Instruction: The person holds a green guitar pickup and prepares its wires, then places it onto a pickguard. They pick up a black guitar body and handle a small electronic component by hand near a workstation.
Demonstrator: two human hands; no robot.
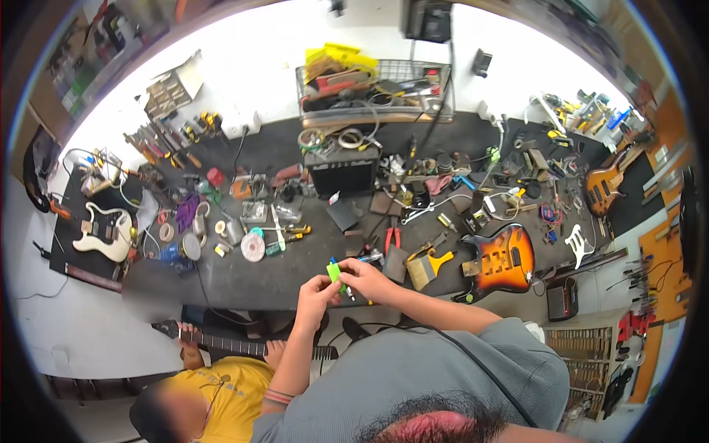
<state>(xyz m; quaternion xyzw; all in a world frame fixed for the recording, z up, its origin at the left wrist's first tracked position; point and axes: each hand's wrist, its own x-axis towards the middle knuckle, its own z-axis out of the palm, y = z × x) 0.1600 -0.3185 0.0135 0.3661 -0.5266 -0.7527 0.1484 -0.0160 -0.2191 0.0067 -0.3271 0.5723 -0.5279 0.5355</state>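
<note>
Both of my hands meet at the front edge of the workbench, close together. My left hand [318, 297] pinches a small bright green piece [334, 272] whose kind I cannot make out. From the other side, the fingers of my right hand [360, 279] close on the same piece. A blue bit shows at its top, and a thin white-tipped part sticks out below my fingers. Just beyond my right hand, red-handled pliers [392, 238] lie on the bench. A wide brush with a yellow handle [430, 270] rests to the right.
The dark workbench [295, 277] is crowded with tools. A sunburst guitar body [501, 260] lies right, a white guitar body [105, 232] far left. A small black amplifier [344, 176] stands behind, below a wire basket [374, 111]. At my left, a person in yellow [233, 387] holds a guitar neck [233, 344].
</note>
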